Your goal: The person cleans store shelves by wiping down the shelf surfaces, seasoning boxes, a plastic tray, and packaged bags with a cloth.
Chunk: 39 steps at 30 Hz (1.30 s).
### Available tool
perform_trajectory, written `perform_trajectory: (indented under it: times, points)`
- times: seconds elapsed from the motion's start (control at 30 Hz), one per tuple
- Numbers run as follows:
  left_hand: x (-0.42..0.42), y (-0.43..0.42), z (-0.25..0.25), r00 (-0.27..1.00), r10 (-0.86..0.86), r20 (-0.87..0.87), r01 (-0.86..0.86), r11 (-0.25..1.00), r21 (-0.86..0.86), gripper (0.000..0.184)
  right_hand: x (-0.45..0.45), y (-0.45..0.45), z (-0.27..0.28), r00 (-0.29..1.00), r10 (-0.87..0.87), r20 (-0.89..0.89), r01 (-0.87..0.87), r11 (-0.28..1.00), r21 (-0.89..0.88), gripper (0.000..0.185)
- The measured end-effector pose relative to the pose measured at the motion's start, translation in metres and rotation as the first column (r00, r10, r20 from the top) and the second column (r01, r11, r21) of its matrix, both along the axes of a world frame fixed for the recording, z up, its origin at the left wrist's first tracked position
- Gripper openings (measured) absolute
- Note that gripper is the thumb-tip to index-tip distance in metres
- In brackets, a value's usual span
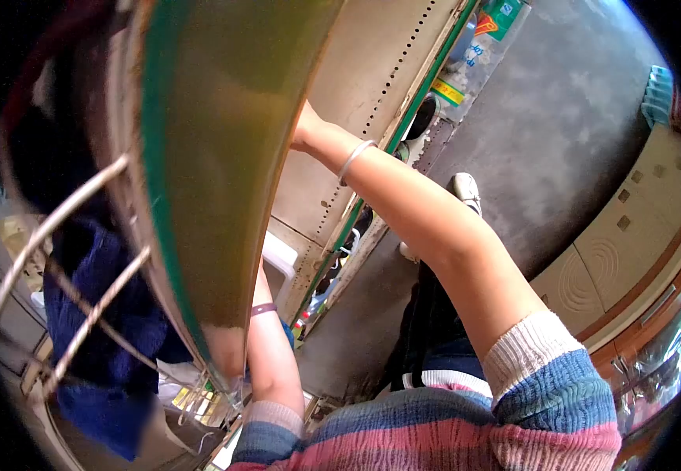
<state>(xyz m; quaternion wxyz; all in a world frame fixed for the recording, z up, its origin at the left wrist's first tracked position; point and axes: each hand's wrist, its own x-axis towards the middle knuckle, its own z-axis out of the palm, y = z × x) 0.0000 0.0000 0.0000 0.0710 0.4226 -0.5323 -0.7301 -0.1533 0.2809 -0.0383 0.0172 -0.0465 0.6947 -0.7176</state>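
Note:
My right hand (pixel 304 130) reaches in beneath the raised shelf (pixel 219 173), which has a green edge. Only the base of that hand shows; its fingers are hidden behind the shelf. A pale bangle (pixel 354 161) circles my right wrist. The lower perforated shelf (pixel 372 51) lies under my right arm. My left forearm (pixel 266 345), with a dark band (pixel 264 308) on it, also passes behind the upper shelf, so that hand is out of sight. Close to it sits a white plastic object (pixel 279 257), perhaps a handle or rim.
A white wire rack (pixel 81 196) and dark blue cloth (pixel 101 306) are at the left. Packaged goods (pixel 466 71) stand low beside the shelf. The grey floor (pixel 544 149) stretches right, towards a beige patterned cabinet or panel (pixel 615 243) and a light-blue basket (pixel 656 96).

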Motion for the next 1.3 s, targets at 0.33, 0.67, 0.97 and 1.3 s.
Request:
perform_trajectory:
  times: [0.33, 0.67, 0.97, 1.3]
  points:
    - [0.116, 0.097, 0.071, 0.952, -0.295, -0.077, 0.275, 0.94, -0.201, 0.04, 0.134, 0.099, 0.091, 0.906, -0.4, -0.136, 0.421, 0.88, 0.219, 0.04]
    - [0.245, 0.098, 0.14, 0.678, -0.679, -0.281, 0.494, 0.704, -0.51, 0.065, 0.332, 0.129, 0.181, 0.915, -0.369, 0.161, 0.382, 0.922, -0.061, 0.04]
    - [0.356, 0.008, 0.22, 0.777, -0.455, -0.435, 0.321, 0.881, -0.349, 0.075, 0.406, 0.073, 0.274, 0.997, -0.072, -0.004, 0.07, 0.983, -0.171, 0.048]
    - [0.443, -0.081, 0.293, 0.678, -0.204, -0.706, -0.141, 0.907, -0.398, 0.074, 0.415, -0.066, 0.378, 0.936, 0.189, -0.297, -0.265, 0.934, -0.24, 0.09]
